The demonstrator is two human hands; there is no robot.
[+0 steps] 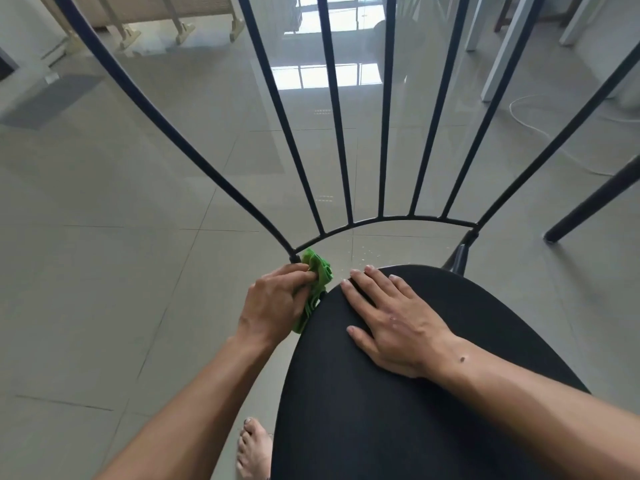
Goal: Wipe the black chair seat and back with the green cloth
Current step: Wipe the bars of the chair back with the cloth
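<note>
Left hand pinching green cloth at back-frame base; right hand spread flat on black seat; bare foot beside seat.

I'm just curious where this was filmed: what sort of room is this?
Probably a home's living or dining area. The glossy tiled floor mirrors a large window, pale table legs stand at upper right, and a bare foot rests beside the black chair seat.
</note>
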